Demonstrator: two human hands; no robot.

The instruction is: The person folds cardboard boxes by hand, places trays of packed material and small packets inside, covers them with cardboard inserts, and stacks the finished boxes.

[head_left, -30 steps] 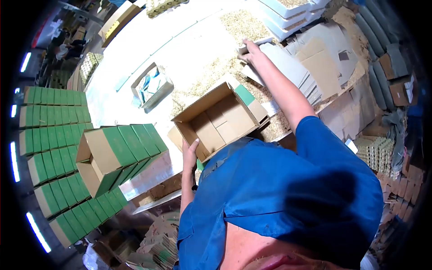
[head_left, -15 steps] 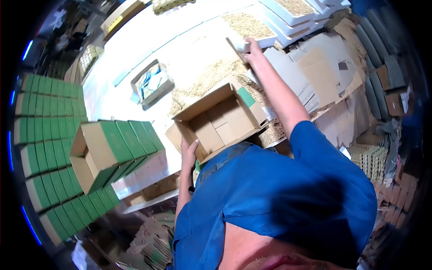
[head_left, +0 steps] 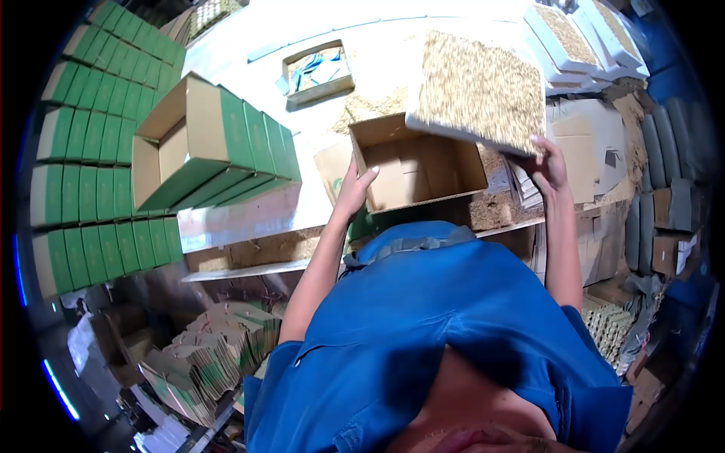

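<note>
An open cardboard box [head_left: 404,172] sits at the table edge in front of me, its inside bare brown board. My left hand [head_left: 353,193] grips the box's left wall, thumb inside. On the other side, my right hand [head_left: 551,167] is closed on the lower right corner of a white tray [head_left: 445,128] filled with loose tan husk-like material [head_left: 483,87]. This tray is tilted, and its lower left edge overlaps the back right of the box. The fingers of my right hand under the tray are hidden.
Green-and-brown boxes [head_left: 249,140] are stacked on the left. Behind lies a small box with blue scraps [head_left: 317,72]. More filled white trays [head_left: 563,60] stand at the back right, near flat cardboard sheets [head_left: 581,143]. Folded cartons [head_left: 219,347] lie below left.
My right hand has lifted the white tray off the back right of the table and brought it to the box. My left hand stays on the box. My view has turned.
</note>
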